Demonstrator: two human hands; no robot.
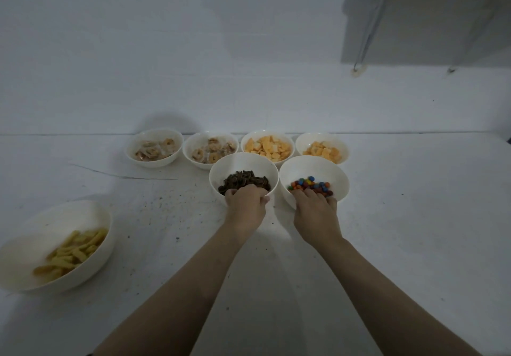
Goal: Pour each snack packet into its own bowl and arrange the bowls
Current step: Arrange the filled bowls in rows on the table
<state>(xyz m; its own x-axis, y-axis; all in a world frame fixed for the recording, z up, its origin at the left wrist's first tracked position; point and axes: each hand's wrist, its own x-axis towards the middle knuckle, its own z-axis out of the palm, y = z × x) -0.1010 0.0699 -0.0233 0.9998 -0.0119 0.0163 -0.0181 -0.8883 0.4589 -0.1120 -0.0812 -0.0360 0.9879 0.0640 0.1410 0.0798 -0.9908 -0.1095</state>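
While we look down our own forearms, the scene sorts itself from the near edge outward.

Left hand: our left hand (244,203) grips the near rim of the seed bowl (243,171), fingers curled over the edge; we judge it is being slid into line, not lifted.
Right hand: our right hand (315,206) holds the near rim of the candy bowl (313,180) the same way, fingertips hooked over the lip just above the coloured candies.
Why both at once: the two bowls sit side by side, just apart, so moving them together would keep a second row even behind us and in front of the back four.
Stray bowl: the fries bowl (56,245), holding pale yellow sticks, stands well apart at the near left, tilted-looking from the lens and blurred; we judge it is not yet arranged.
Back row: four bowls stand against the wall, rims nearly touching: the ring snack bowl (154,148), a second ring snack bowl (210,149), the cracker bowl (267,146) and a second cracker bowl (322,148).
Packets: none in view, so we take the pouring as done.
Surface: the white table (414,217) is speckled with dark crumbs near the seed bowl and scored by a thin line at the left.
Room: a plain white wall (193,51) rises behind; a grey cabinet (428,23) hangs at the upper right. Light is dim.
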